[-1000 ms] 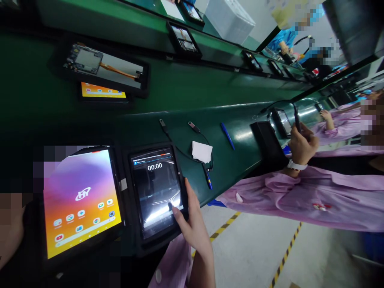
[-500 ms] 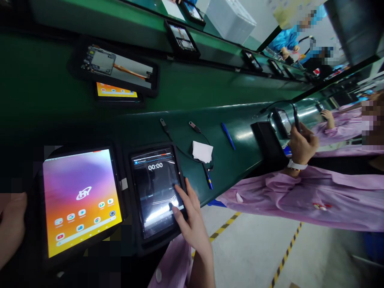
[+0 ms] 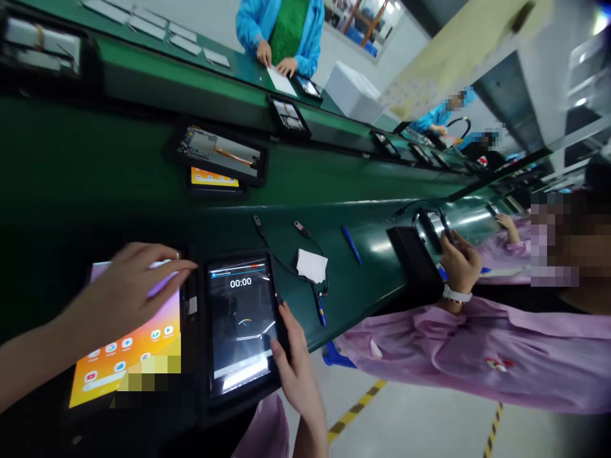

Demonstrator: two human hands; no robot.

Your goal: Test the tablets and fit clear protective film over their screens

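Two tablets in black frames stand side by side before me. The left tablet (image 3: 162, 346) has a lit orange and purple home screen. My left hand (image 3: 138, 289) reaches across its upper part, fingers stretched to the right towards its right edge, with nothing visible in them. The right tablet (image 3: 241, 331) shows "00:00" and a small arc on a dark screen. On its right edge is my right hand (image 3: 298, 362), thumb at the front and fingers along the side. Part of the left tablet's screen is hidden behind my left hand.
On the green bench are cables (image 3: 272, 248), a white paper piece (image 3: 312, 265), a blue pen (image 3: 352, 245) and a black box (image 3: 414, 257). Framed devices (image 3: 222, 152) lie farther back. To the right, a co-worker's hand (image 3: 461, 261) holds something dark; another person (image 3: 286, 38) works opposite.
My left hand has come in from the left edge over the left tablet. My right index finger has moved off the screen to the tablet's side. An arc now shows on the dark screen.
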